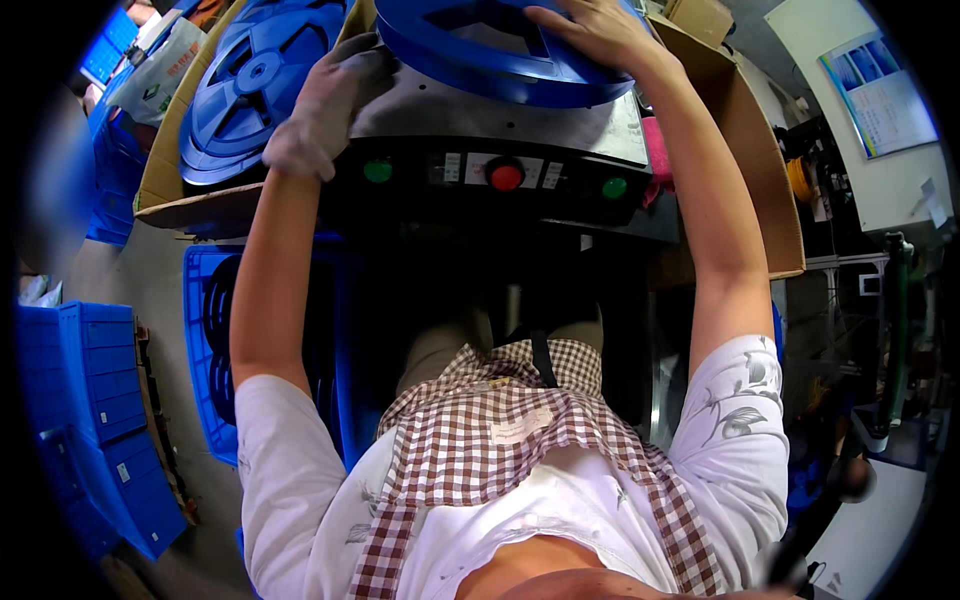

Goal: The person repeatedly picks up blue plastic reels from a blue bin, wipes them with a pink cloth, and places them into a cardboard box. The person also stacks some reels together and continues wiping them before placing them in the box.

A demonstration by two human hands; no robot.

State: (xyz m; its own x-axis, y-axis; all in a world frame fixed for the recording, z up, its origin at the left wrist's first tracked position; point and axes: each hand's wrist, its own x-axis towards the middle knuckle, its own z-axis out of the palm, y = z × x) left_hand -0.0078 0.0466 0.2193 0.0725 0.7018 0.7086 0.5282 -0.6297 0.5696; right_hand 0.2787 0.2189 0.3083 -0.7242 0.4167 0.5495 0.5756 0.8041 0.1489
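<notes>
Resting loosely open on blue reel (490, 85) — right hand (605, 38); gloved left hand (332, 100) — grip unclear; cardboard box (185, 214) holding blue reels (262, 72).

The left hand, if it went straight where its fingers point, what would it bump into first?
Probably the big blue reel. The gloved left hand points up and to the right, toward the reel's rim. It's blurry, so I can't tell whether they already touch.

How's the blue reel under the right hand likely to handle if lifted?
The blue reel is probably stiff: its rim holds a clean curve. Likely light for its size, given the open cutouts. Its smooth-looking surface may slip somewhat in the grip.
</notes>
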